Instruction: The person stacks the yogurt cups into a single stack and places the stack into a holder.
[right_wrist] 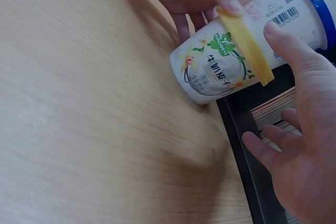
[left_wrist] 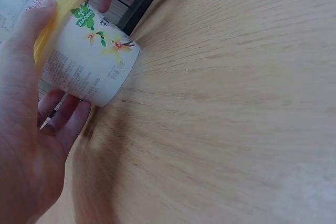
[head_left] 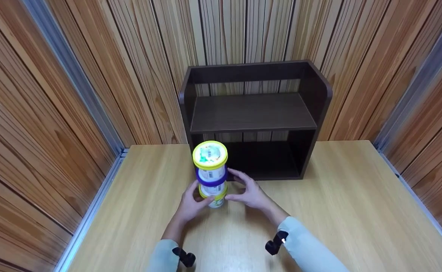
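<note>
Three lidded tubs formed a vertical stack above the table [head_left: 345, 211], just before the left side of the dark shelf [head_left: 254, 111]. The bottom tub [head_left: 217, 203], white with printed flowers, bore a yellow lid; the middle tub [head_left: 214, 190] bore a blue one; the top tub [head_left: 210, 155] bore another yellow one. Whether the base touched the wood could not be told. The left hand [head_left: 190, 206] gripped the bottom tub near its lid, thumb on the near side, fingers curled around behind. The right hand [head_left: 253, 194] was open beside the stack, its fingers spread and clear of the tubs; whether the thumb made contact could not be told. Pale sleeves [head_left: 311, 241] covered both forearms, and wood-patterned panels [head_left: 160, 75] stood behind.
</note>
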`<state>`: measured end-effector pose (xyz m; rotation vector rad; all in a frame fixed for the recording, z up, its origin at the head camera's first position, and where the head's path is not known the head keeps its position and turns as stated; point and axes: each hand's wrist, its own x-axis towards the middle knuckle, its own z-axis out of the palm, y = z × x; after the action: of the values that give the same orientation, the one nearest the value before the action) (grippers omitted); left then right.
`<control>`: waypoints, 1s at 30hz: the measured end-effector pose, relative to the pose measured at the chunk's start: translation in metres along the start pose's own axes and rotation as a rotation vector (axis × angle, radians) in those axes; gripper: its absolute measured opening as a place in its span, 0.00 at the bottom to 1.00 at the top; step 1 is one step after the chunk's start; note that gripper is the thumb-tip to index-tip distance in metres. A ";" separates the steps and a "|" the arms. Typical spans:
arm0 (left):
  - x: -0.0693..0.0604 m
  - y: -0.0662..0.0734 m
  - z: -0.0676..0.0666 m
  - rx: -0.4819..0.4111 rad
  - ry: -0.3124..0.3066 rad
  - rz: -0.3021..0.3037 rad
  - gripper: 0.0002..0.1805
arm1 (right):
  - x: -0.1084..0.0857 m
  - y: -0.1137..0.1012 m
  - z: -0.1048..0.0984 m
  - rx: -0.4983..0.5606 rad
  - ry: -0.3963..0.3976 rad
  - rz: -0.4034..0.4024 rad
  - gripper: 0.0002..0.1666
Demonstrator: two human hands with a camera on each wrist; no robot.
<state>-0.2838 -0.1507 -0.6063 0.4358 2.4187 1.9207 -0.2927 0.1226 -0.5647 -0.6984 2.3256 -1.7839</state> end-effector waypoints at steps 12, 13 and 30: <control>0.000 0.000 -0.001 0.011 -0.002 -0.004 0.44 | 0.006 0.002 0.015 0.008 -0.030 -0.001 0.54; 0.000 0.000 -0.001 0.008 0.000 -0.007 0.44 | 0.007 0.003 0.016 0.007 -0.026 -0.003 0.53; 0.000 -0.002 0.000 0.003 0.003 0.023 0.41 | 0.007 0.014 0.028 0.125 -0.011 0.069 0.50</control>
<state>-0.2843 -0.1513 -0.6082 0.4634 2.4299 1.9284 -0.2929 0.0979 -0.5850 -0.6000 2.1803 -1.8713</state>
